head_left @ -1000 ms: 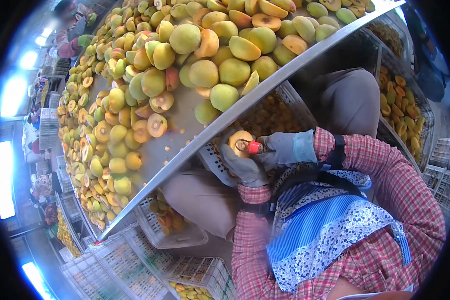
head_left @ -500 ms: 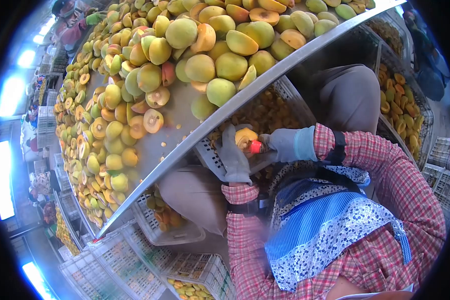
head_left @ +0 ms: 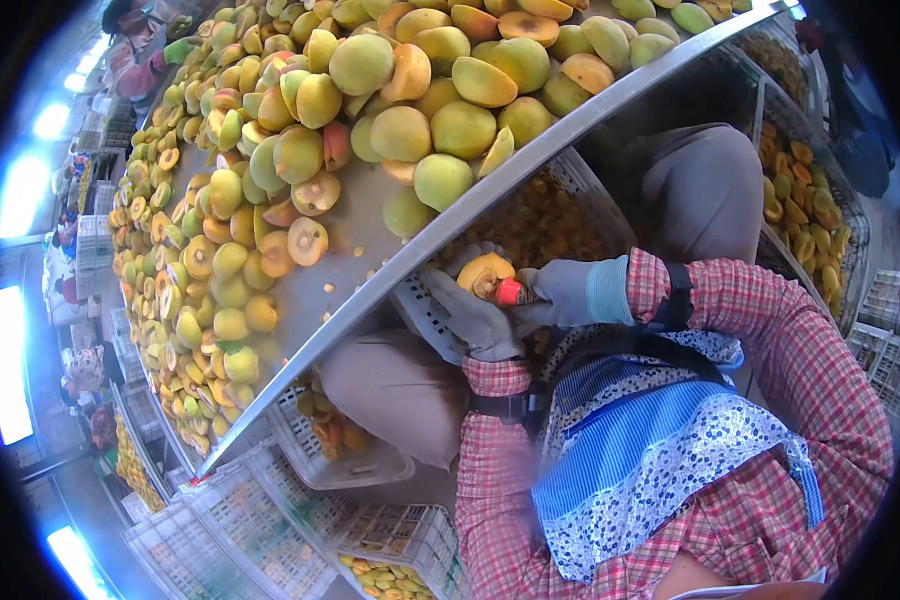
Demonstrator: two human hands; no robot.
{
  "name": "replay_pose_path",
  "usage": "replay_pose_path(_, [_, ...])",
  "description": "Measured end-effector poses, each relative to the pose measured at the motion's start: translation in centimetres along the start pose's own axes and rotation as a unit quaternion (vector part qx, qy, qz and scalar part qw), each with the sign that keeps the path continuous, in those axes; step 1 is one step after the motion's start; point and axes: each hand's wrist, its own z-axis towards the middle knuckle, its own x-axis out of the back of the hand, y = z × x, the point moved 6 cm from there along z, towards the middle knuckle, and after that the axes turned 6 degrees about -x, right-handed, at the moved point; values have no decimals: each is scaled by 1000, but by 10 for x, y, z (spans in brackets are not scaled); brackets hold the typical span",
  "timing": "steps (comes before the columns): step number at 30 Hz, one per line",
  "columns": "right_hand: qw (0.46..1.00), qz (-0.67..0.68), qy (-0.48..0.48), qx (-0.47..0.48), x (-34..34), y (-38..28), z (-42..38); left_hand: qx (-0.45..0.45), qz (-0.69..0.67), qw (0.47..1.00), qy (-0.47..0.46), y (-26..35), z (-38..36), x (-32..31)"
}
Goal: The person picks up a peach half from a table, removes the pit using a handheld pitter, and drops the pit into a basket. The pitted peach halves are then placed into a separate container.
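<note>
Left hand (head_left: pixel 475 322) grips cut fruit (head_left: pixel 485 271), right hand (head_left: pixel 562 290) a red tool (head_left: pixel 509 291), by a heaped table (head_left: pixel 366 222) amid crates (head_left: pixel 395 535).

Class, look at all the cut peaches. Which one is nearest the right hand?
The cut peach in the left hand, beside the red-ended tool in the right hand. Those on the metal table lie farther off.

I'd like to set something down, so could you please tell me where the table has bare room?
Between the fruit and metal rim, the table is bare except for small scraps. Elsewhere, fruit crowds most of it.
</note>
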Motion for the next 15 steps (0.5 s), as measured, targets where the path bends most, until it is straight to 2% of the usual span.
replay_pose_path(1, [1000,0,1,-1,-1,1,0,-42,26,998,27,6,0,0])
replay_pose_path(2, [1000,-12,21,17,0,0,0,-42,26,998,27,10,1,0])
replay_pose_path(4, [998,-23,39,32,7,-11,-9,-79,106,990,-49,25,0,-5])
replay_pose_path(5, [991,99,-48,-71,11,-18,-21,-77,106,990,-50,26,-1,-5])
replay_pose_path(6, [952,217,-132,-171,7,-20,-29,-114,147,981,-55,30,-2,-6])
replay_pose_path(7, [952,218,-130,-171,7,-20,-26,-151,187,969,-60,34,-1,-7])
replay_pose_path(9, [919,279,-199,-197,-4,-17,-26,-142,180,971,-68,38,-1,-10])
replay_pose_path(11, [921,281,-198,-183,-6,-8,-24,-136,173,973,-73,38,2,-8])
replay_pose_path(13, [923,283,-198,-167,-3,-8,-24,-30,81,980,-177,22,3,-14])
replay_pose_path(15, [891,331,-251,-185,-4,-12,-31,-6,64,981,-181,23,1,-15])
